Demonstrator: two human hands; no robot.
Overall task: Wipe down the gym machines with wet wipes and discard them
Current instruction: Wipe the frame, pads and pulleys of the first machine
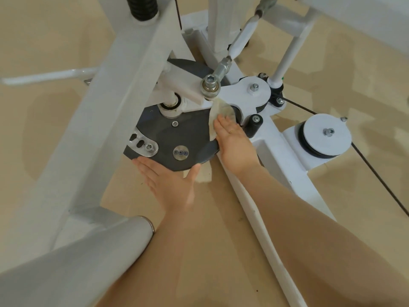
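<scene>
Left hand (170, 185) flat-open under the dark disc (177, 138); right hand (234, 140) flat, pressing wipe (215, 116).

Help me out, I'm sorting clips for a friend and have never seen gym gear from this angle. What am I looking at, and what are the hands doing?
The one picture comes from a camera worn on the person's head, looking down at their own arms. Below is the base of a white-painted steel gym machine frame standing on a tan floor. At its centre sits a dark grey round metal disc; to the right is a white pulley wheel with a black cable running off it. The right hand presses a crumpled, pale, dirty wet wipe flat against the disc's right edge. The left hand, fingers straight, steadies the disc's lower rim and holds nothing.
</scene>
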